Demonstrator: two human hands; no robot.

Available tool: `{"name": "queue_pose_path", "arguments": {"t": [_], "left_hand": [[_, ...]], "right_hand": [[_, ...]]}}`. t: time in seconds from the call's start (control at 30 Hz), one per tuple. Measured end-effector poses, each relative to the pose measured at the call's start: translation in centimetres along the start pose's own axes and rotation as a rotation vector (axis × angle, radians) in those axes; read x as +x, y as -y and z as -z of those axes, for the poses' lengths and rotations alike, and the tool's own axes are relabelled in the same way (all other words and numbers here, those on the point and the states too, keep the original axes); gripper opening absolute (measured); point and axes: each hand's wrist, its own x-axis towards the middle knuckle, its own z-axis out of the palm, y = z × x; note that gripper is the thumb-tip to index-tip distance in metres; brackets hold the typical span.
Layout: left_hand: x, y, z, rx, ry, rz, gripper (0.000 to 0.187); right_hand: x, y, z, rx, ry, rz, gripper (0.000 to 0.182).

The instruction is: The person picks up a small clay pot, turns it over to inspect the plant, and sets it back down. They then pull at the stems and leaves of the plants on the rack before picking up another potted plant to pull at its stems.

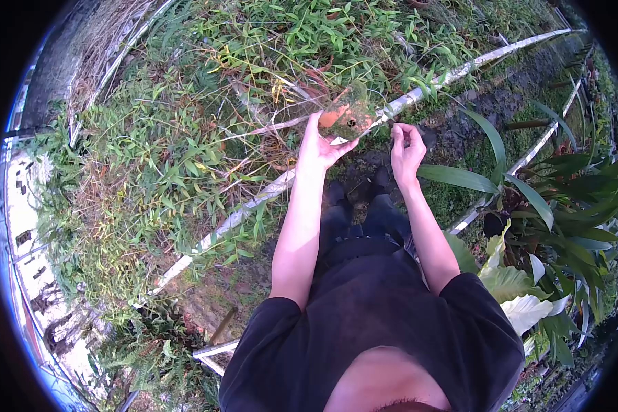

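A clay flower pot [334, 117], orange where bare and green with moss elsewhere, is tipped so that a dark hole in it faces me. My left hand [315, 147] grips the pot from its near left side, thumb and fingers apart around it. To the right of the pot and apart from it is my right hand [408, 145], its fingers curled in and the thumb pressed towards them. Whatever those fingers may hold is too small to make out.
A long pale rail [254, 202] runs diagonally past the pot, with dense leafy plants [185, 158] beyond it. Broad strap-leaved plants [563, 185] stand at the right beside a second pale rail [522, 161]. My feet [378, 180] are on a dark path between the rails.
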Motion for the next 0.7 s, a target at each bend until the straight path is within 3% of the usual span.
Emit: {"name": "queue_pose_path", "arguments": {"t": [0.03, 0.1, 0.17, 0.2, 0.23, 0.5, 0.6, 0.7], "left_hand": [[0.0, 0.0, -0.1, 0.004, -0.002, -0.004, 0.064], [0.2, 0.3, -0.2, 0.019, -0.007, -0.006, 0.063], [0.2, 0.5, 0.0, 0.060, 0.078, -0.031, 0.062], [0.5, 0.6, 0.3, 0.082, 0.120, -0.043, 0.061], [0.8, 0.7, 0.5, 0.073, 0.137, -0.039, 0.061], [-0.1, 0.5, -0.1, 0.033, 0.066, 0.000, 0.062], [-0.1, 0.2, -0.1, -0.021, 0.076, 0.025, 0.064], [-0.1, 0.0, -0.2, 0.034, 0.063, 0.005, 0.071]], "right_hand": [[0.4, 0.4, 0.6, -0.082, 0.003, -0.042, 0.016], [0.6, 1.5, 0.8, -0.165, 0.006, 0.319, 0.033], [-0.1, 2.6, 0.4, -0.091, 0.193, 0.320, 0.041], [-0.2, 2.9, -0.2, -0.141, 0.199, 0.426, 0.047], [-0.1, 3.5, -0.5, -0.236, 0.191, 0.538, 0.046], [0.2, 0.9, -2.2, -0.097, 0.106, 0.618, 0.021], [0.5, 0.7, -1.8, -0.027, 0.121, 0.571, 0.014], [-0.2, 0.3, -0.4, -0.153, 0.132, 0.394, 0.011]]}}
